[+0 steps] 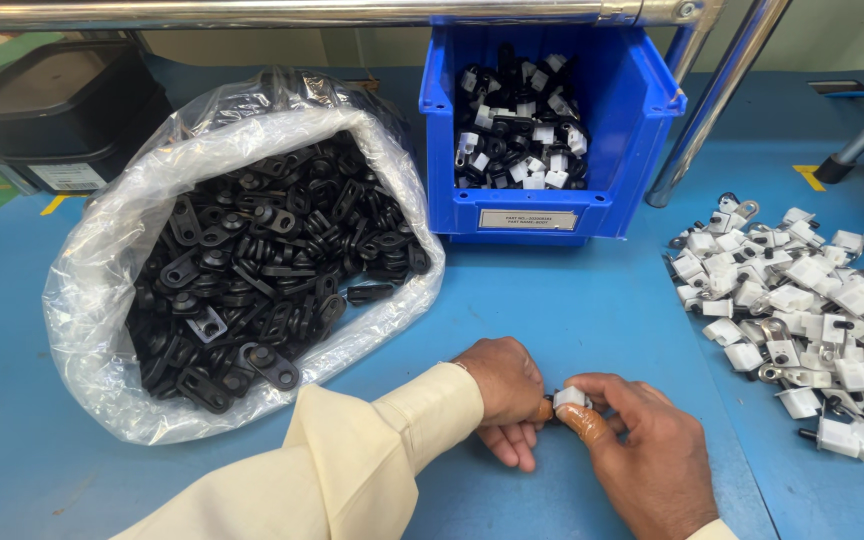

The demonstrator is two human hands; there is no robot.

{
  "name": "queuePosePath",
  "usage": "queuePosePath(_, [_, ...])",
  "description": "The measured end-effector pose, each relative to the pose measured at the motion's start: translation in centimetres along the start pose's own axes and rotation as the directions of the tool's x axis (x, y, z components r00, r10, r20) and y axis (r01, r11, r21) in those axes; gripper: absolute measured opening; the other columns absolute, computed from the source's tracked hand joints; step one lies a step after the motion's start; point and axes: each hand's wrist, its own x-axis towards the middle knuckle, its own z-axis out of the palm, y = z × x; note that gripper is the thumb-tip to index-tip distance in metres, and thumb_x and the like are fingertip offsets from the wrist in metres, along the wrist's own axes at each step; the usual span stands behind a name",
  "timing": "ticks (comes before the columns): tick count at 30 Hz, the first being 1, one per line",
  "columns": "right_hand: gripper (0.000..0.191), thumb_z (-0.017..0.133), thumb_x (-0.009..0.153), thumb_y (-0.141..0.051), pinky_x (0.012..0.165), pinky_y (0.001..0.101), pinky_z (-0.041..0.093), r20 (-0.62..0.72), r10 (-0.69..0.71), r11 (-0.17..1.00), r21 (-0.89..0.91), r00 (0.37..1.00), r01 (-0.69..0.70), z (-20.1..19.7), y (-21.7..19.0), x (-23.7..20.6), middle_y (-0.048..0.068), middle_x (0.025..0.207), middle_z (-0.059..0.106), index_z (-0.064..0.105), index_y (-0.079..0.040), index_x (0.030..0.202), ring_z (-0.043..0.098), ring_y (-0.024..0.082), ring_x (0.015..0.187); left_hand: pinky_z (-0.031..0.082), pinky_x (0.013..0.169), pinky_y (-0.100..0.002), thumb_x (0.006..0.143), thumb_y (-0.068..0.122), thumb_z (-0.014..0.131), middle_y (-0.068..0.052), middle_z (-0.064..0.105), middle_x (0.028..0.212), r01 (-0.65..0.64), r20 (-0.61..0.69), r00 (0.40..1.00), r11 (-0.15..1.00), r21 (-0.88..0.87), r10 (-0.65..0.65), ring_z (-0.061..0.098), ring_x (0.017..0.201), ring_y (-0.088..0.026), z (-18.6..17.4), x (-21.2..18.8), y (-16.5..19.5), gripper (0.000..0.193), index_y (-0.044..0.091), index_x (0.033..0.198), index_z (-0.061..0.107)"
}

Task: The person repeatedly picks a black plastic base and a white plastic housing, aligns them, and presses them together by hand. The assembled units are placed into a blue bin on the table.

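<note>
My left hand [507, 395] and my right hand [642, 455] meet low in the middle of the blue table [572, 300]. Together they pinch a small white plastic piece [570, 398] with a dark part at its left end. My right thumb wears a tan finger cot and presses on the white piece. My left hand's fingers are curled around the dark end, where another tan cot shows. A cream sleeve [352, 470] covers my left arm.
A clear plastic bag [102, 260] full of black plastic brackets lies open at the left. A blue bin [642, 110] with assembled black-and-white parts stands behind. A pile of white parts [812, 310] spreads at the right. Black bins [62, 110] and metal rack tubes [712, 100] sit at the back.
</note>
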Motion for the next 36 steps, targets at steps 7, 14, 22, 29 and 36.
queuePosePath(7, [0.026,0.080,0.074,-0.017,0.065,0.0353,0.058,0.097,-0.391,0.920,0.009,0.915,0.392,-1.0,0.6,0.9,0.003,0.085,0.080,0.078,-0.014,0.100,0.073,0.020,0.080,0.060,0.051,-0.027,0.094,0.012,0.063,-0.012,0.077,0.079,0.013,-0.055,0.999,0.968,0.250,0.000,0.074,0.061,-0.019,-0.1,-1.5,1.5,0.016,-0.001,0.087,0.069])
queuePosePath(14, [0.035,0.086,0.079,-0.028,0.072,0.0380,0.058,0.228,-0.056,0.980,-0.176,0.972,0.098,-1.7,-1.3,1.7,0.006,0.086,0.076,0.079,-0.018,0.111,0.072,0.022,0.076,0.060,0.067,-0.031,0.093,0.029,0.072,-0.007,0.078,0.073,0.052,-0.195,0.974,0.725,0.686,0.114,0.073,0.065,-0.013,1.7,-3.2,3.9,0.025,0.005,0.088,0.074])
queuePosePath(22, [0.028,0.082,0.081,-0.018,0.069,0.0297,0.059,0.274,0.087,0.968,0.204,0.958,-0.147,-1.2,-0.2,3.0,0.005,0.083,0.078,0.081,-0.013,0.108,0.073,0.013,0.073,0.060,0.051,-0.032,0.093,0.012,0.070,-0.014,0.076,0.075,-0.039,-0.324,0.943,0.991,0.126,0.078,0.075,0.061,-0.019,2.3,-3.5,0.8,0.016,-0.004,0.091,0.069])
queuePosePath(29, [0.024,0.073,0.084,-0.007,0.072,0.0274,0.059,0.283,0.096,0.918,0.346,0.954,-0.195,0.0,2.7,4.4,0.006,0.088,0.079,0.082,-0.007,0.107,0.073,0.013,0.078,0.058,0.044,-0.028,0.089,-0.006,0.067,-0.014,0.074,0.080,-0.184,-0.387,0.918,0.959,-0.215,0.089,0.076,0.059,-0.021,5.0,-2.5,-1.4,0.006,-0.002,0.093,0.066])
queuePosePath(36, [0.020,0.073,0.090,-0.010,0.057,0.0263,0.044,0.390,0.260,0.874,0.294,0.883,-0.387,-0.3,2.8,5.2,0.003,0.086,0.077,0.080,-0.010,0.109,0.057,0.010,0.067,0.058,0.043,-0.030,0.096,0.000,0.060,-0.018,0.073,0.079,-0.130,-0.338,0.940,0.959,-0.253,0.038,0.075,0.060,-0.025,3.7,-1.5,-0.8,0.006,-0.005,0.093,0.063])
